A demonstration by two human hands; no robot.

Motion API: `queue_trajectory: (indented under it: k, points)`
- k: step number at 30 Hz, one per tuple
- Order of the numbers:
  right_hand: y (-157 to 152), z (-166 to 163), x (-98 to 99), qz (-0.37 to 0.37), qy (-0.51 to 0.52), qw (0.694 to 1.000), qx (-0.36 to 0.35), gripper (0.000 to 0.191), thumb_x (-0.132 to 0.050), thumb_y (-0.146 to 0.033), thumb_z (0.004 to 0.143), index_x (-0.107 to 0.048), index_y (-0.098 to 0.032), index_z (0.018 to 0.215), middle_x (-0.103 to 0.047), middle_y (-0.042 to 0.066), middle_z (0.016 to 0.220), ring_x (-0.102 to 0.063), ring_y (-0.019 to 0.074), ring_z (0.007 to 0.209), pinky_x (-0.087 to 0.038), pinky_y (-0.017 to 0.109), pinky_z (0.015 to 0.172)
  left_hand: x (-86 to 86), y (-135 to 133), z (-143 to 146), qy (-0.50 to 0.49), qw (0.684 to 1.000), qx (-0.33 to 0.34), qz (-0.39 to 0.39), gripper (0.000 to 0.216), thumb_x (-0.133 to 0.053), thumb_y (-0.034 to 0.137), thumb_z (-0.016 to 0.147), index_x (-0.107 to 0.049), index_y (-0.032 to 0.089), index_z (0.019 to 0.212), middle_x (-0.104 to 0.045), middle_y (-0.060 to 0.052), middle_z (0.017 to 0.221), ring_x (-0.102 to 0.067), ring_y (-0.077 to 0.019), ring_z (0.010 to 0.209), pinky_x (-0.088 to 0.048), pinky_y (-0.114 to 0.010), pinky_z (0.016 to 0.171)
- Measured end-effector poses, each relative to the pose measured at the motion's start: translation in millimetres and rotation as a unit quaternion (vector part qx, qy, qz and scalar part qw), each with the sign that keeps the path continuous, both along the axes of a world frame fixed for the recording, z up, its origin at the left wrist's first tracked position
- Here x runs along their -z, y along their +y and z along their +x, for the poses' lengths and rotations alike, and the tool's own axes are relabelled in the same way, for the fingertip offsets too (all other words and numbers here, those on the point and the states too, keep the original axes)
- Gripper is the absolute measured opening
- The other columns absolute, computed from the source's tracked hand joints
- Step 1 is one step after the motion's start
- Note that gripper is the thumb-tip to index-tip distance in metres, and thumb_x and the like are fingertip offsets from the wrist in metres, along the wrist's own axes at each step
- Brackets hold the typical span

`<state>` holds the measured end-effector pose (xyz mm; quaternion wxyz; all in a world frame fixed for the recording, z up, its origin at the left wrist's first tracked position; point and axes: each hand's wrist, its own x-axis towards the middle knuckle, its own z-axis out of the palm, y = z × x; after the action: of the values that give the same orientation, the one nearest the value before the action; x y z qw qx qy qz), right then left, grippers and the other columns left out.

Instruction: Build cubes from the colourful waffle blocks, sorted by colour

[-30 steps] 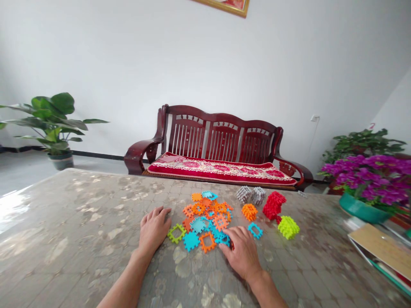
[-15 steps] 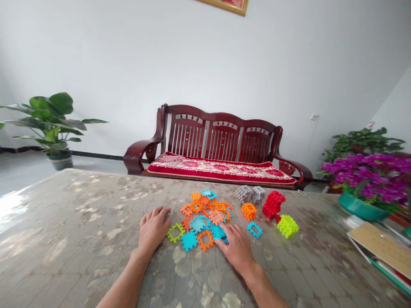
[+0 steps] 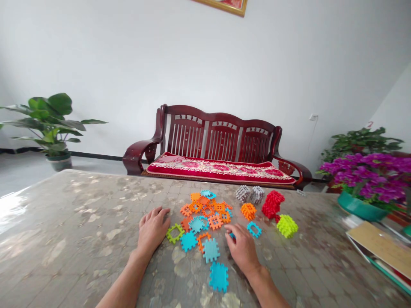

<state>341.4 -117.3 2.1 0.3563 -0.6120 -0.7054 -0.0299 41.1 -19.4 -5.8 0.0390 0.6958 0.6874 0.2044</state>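
My left hand (image 3: 153, 229) lies on the table with its fingers stretched out, beside a lime-green square frame piece (image 3: 168, 233). My right hand (image 3: 243, 249) has curled fingers; a bit of a blue interlocking piece (image 3: 233, 235) shows at its fingertips, the rest hidden. Left of that hand, a pale blue notched tile (image 3: 211, 250) partly covers an orange frame piece (image 3: 199, 242). A bright blue tile (image 3: 218, 276) lies apart, closer to me. Between the hands spreads a loose pile of orange and blue pieces (image 3: 215, 221).
Beyond my right hand are a blue frame piece (image 3: 249, 229) and clumps of orange (image 3: 248, 211), red (image 3: 272, 204), lime (image 3: 287, 226) and grey (image 3: 243, 193) pieces. Purple flowers (image 3: 369, 171) and papers (image 3: 379, 244) occupy the right. A wooden bench (image 3: 221, 141) stands behind the patterned table (image 3: 105, 239).
Two blue tiles have come out of the pile towards me, one now overlapping the orange frame. My right hand has shifted slightly right and its fingers have curled. My left hand stays put.
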Motion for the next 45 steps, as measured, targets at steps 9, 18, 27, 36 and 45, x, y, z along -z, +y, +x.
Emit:
queue_trajectory:
  k: [9,18,27,36,45]
  points:
    - [-13,-6,-10.4,0.002,-0.003,0.998,-0.068,0.019,-0.055,-0.018,0.086,-0.069,-0.024,0.097,-0.071,0.004,0.093,-0.064,0.0194,0.091,-0.049,0.031,0.083,0.9,0,0,-0.002,1.000,-0.004,-0.004,0.040,-0.045,0.033,0.090,-0.064,0.030,0.125,-0.058,-0.006,0.140,-0.050,-0.0240,0.129,-0.031,-0.043,0.110]
    - [-28,-17,-28.7,-0.146,0.027,0.969,-0.197,0.062,-0.080,-0.032,0.067,-0.061,-0.028,0.126,-0.065,0.005,0.119,-0.061,0.0224,0.108,-0.048,0.034,0.095,-2.0,0,0,0.002,1.000,-0.001,-0.012,0.041,-0.043,0.034,0.090,-0.063,0.029,0.126,-0.056,-0.006,0.142,-0.049,-0.0249,0.130,-0.030,-0.044,0.110]
    - [-30,-26,-22.3,-0.163,-0.040,0.967,-0.190,0.063,-0.080,-0.023,0.068,-0.061,-0.032,0.127,-0.059,0.002,0.130,-0.055,0.0241,0.119,-0.045,0.038,0.103,-2.4,0,0,0.003,1.000,0.003,-0.013,0.041,-0.043,0.033,0.090,-0.063,0.029,0.126,-0.057,-0.007,0.141,-0.048,-0.0246,0.132,-0.031,-0.044,0.110]
    - [-18,-8,-21.9,-0.065,-0.070,0.994,-0.059,0.048,-0.080,-0.034,0.073,-0.065,-0.030,0.119,-0.066,0.004,0.120,-0.057,0.0266,0.111,-0.045,0.042,0.096,-1.3,0,1,0.006,1.000,0.000,-0.004,0.040,-0.045,0.032,0.090,-0.063,0.029,0.126,-0.057,-0.007,0.141,-0.050,-0.0242,0.130,-0.032,-0.045,0.111]
    - [-13,-10,-12.1,-0.036,-0.133,0.988,-0.067,0.024,-0.070,-0.023,0.085,-0.069,-0.029,0.109,-0.072,0.001,0.099,-0.059,0.0219,0.099,-0.042,0.035,0.087,-1.4,0,0,0.007,1.000,0.000,-0.004,0.039,-0.046,0.031,0.090,-0.064,0.029,0.125,-0.058,-0.006,0.140,-0.050,-0.0238,0.130,-0.033,-0.044,0.110]
